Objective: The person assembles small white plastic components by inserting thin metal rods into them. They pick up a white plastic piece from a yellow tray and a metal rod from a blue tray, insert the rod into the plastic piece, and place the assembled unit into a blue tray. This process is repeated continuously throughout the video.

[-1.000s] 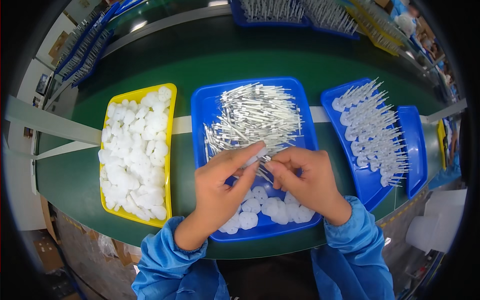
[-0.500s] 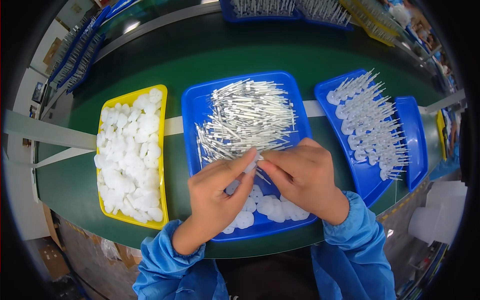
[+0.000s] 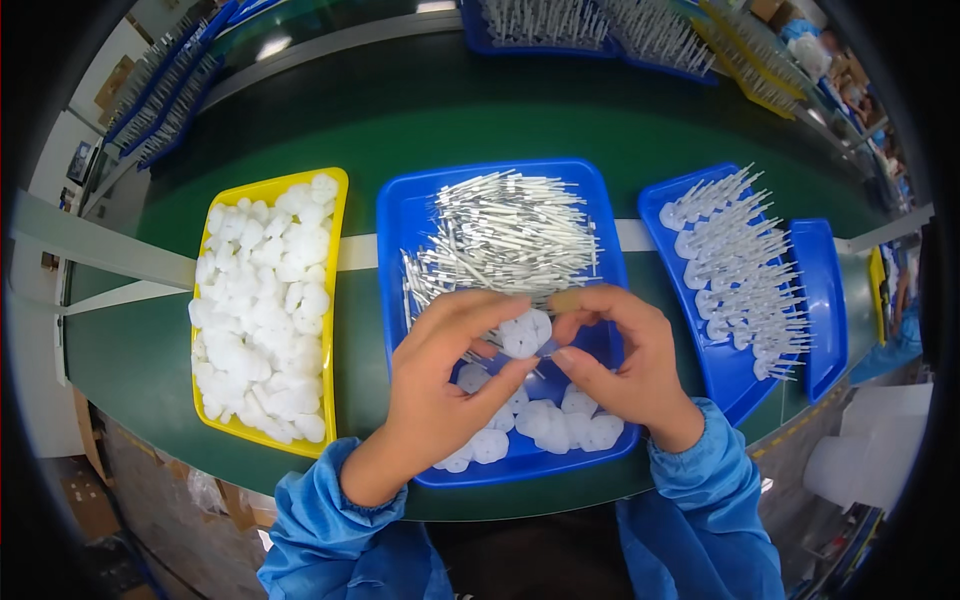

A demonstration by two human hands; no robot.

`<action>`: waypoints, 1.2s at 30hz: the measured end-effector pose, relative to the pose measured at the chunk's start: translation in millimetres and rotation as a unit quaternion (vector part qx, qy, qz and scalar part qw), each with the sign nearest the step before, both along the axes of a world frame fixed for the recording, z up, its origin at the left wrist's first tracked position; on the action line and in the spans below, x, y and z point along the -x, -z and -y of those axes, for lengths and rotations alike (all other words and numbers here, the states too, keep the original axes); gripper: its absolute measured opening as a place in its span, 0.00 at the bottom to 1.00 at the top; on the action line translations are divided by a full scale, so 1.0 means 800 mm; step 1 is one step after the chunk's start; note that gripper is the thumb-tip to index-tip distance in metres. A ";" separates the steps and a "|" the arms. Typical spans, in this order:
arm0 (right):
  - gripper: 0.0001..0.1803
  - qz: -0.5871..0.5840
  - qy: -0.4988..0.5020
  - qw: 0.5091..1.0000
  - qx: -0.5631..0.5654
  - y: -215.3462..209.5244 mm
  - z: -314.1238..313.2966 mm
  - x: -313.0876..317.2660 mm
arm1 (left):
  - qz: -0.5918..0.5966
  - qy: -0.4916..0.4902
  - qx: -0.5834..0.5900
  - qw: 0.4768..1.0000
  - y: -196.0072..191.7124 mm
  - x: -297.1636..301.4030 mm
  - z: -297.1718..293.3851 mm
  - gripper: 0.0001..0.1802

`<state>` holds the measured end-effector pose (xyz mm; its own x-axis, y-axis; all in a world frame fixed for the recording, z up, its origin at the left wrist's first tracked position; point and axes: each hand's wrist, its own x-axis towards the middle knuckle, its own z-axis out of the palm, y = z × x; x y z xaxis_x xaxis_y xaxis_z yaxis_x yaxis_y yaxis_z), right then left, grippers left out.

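Observation:
My left hand (image 3: 440,365) pinches a translucent white lobed plastic disc (image 3: 525,334) between thumb and fingers, its flat face turned up. Close beside it on the right is my right hand (image 3: 630,360), thumb and forefinger spread apart around the disc's edge; its forefinger is slightly blurred. Whether the right fingertips touch the disc I cannot make out. Both hands are above a blue tray (image 3: 393,210). A heap of thin white and metallic rods (image 3: 515,235) fills its far part, and loose white discs (image 3: 545,425) lie in the near part.
On the left, a yellow tray (image 3: 339,210) is heaped with white discs (image 3: 265,300). At right, another blue tray (image 3: 655,195) holds rows of discs with upright rods (image 3: 740,270), beside a further blue tray (image 3: 820,300). More rod-filled trays (image 3: 545,25) line the far side of the green table (image 3: 360,110).
My hands have parted from a close pinch. The disc has turned so its face shows in my left fingers, and the right thumb and forefinger have spread. The view has shifted slightly.

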<state>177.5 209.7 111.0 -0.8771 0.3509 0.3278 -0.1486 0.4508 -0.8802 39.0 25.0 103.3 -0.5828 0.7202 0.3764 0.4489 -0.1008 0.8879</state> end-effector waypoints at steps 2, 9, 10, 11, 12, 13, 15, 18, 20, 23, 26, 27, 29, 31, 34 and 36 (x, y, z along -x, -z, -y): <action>0.19 0.020 -0.022 0.997 0.065 -0.001 0.001 -0.003 | -0.031 0.001 0.005 1.000 -0.003 -0.003 -0.001 0.29; 0.17 0.027 -0.034 0.985 0.167 0.007 0.007 -0.006 | -0.129 -0.007 -0.029 0.991 0.002 -0.006 -0.005 0.27; 0.17 0.029 -0.042 0.982 0.184 0.006 0.006 -0.006 | -0.128 -0.009 -0.034 0.991 0.002 -0.007 -0.006 0.27; 0.17 0.022 -0.046 0.980 0.192 0.007 0.007 -0.005 | -0.127 -0.011 -0.040 0.991 0.002 -0.007 -0.006 0.27; 0.17 0.015 -0.050 0.978 0.201 0.009 0.008 -0.005 | -0.131 -0.005 -0.032 0.991 0.002 -0.007 -0.004 0.27; 0.17 0.008 -0.054 0.976 0.209 0.011 0.008 -0.004 | -0.136 0.001 -0.025 0.990 0.002 -0.005 -0.002 0.28; 0.15 0.000 -0.061 0.980 0.189 0.005 0.007 -0.003 | -0.148 0.005 -0.021 0.989 0.002 -0.003 -0.001 0.29; 0.13 0.003 -0.048 0.990 0.129 0.002 0.006 -0.003 | -0.172 0.008 -0.024 0.985 0.001 -0.001 -0.002 0.29; 0.12 0.024 -0.031 0.986 0.159 0.000 0.005 -0.005 | -0.190 0.019 -0.023 0.981 0.000 0.000 -0.003 0.29; 0.08 0.079 0.001 0.969 0.235 -0.007 0.003 -0.010 | -0.167 0.037 -0.008 0.985 -0.006 0.003 -0.001 0.27; 0.04 0.103 0.040 0.994 0.024 -0.012 -0.008 -0.011 | -0.041 0.003 -0.041 0.998 -0.007 0.012 0.004 0.25; 0.06 0.087 0.022 0.992 -0.089 -0.013 -0.005 -0.010 | -0.001 -0.002 -0.043 0.999 -0.002 0.014 0.006 0.25; 0.08 0.052 -0.015 0.950 -0.309 -0.014 0.008 -0.004 | 0.079 -0.012 -0.048 0.996 0.012 0.022 0.010 0.24; 0.13 0.101 -0.024 0.919 -0.379 -0.011 0.026 0.000 | 0.085 -0.033 -0.031 0.995 0.017 0.026 0.013 0.18; 0.14 0.143 -0.015 0.901 -0.409 -0.008 0.026 0.001 | 0.102 -0.060 -0.049 0.992 0.019 0.025 0.010 0.16; 0.16 0.139 0.018 0.919 -0.368 -0.007 0.009 -0.005 | 0.103 -0.063 -0.087 0.989 0.021 0.028 0.006 0.15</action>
